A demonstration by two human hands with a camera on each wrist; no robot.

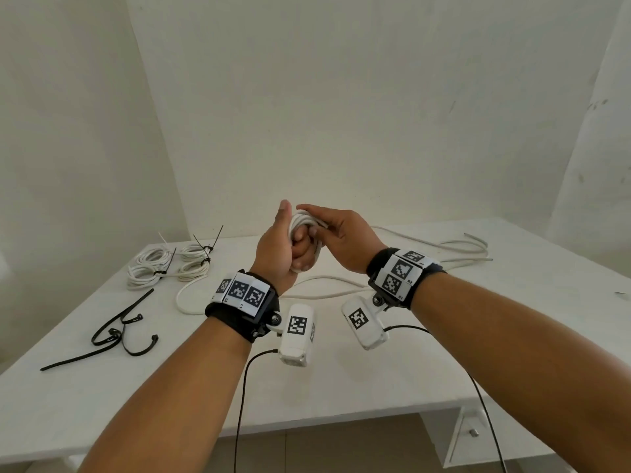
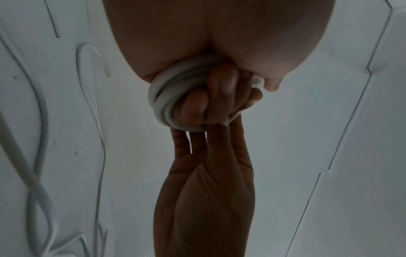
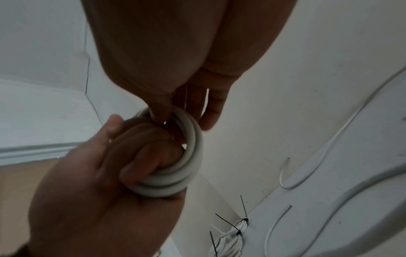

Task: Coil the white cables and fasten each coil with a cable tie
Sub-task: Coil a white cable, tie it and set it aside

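My left hand (image 1: 285, 249) is raised above the table and grips a small coil of white cable (image 1: 301, 221), which is wound around its curled fingers (image 2: 211, 97). The loops (image 3: 193, 156) show plainly in the right wrist view. My right hand (image 1: 338, 233) reaches in from the right and pinches the top of the coil between thumb (image 3: 159, 113) and fingers. A free end of the cable (image 2: 257, 83) pokes out by the left palm. Three loose black cable ties (image 1: 116, 332) lie at the table's left front.
Tied white coils (image 1: 164, 268) with black ties sit at the back left of the white table (image 1: 341, 387). Loose white cables run under my hands (image 1: 327, 295) and along the back right (image 1: 454, 249). A drawer knob (image 1: 473, 432) shows below the table's front right.
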